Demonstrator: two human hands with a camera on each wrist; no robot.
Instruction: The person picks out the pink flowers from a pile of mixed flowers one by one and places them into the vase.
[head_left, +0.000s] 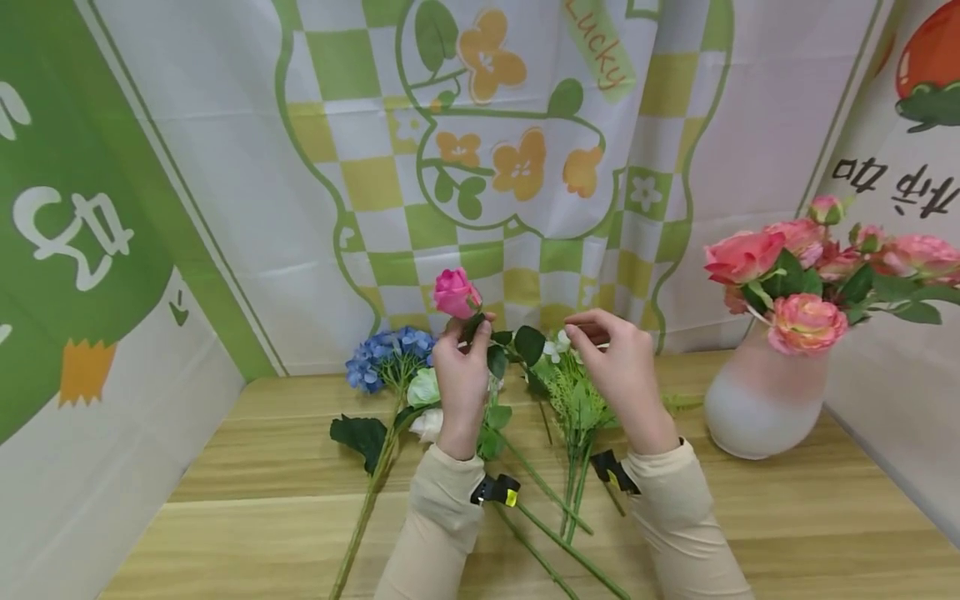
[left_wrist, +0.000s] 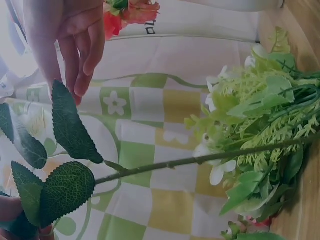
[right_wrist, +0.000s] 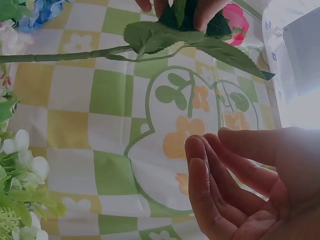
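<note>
In the head view the left hand [head_left: 463, 379] pinches a pink rose [head_left: 455, 292] just below its bloom, holding it above the table. Dark green leaves [left_wrist: 68, 192] and a stem [left_wrist: 200, 159] extend from that grip in the left wrist view. The right hand [head_left: 624, 375] is raised to the right of the rose's leaves, fingers bent loosely, thumb and fingertips apart, with nothing between them. In the right wrist view the right hand [right_wrist: 240, 185] lies apart from the rose [right_wrist: 235, 24], whose leaves [right_wrist: 165, 37] are by the left hand's fingers.
Blue hydrangea [head_left: 390, 354] with a long stem lies on the wooden table [head_left: 247, 500] at left. White flowers [head_left: 427, 423] and green sprays [head_left: 577, 408] lie around the middle. A pink-white vase [head_left: 765, 400] with pink flowers [head_left: 810, 323] stands at right. Patterned cloth [head_left: 375, 183] hangs behind.
</note>
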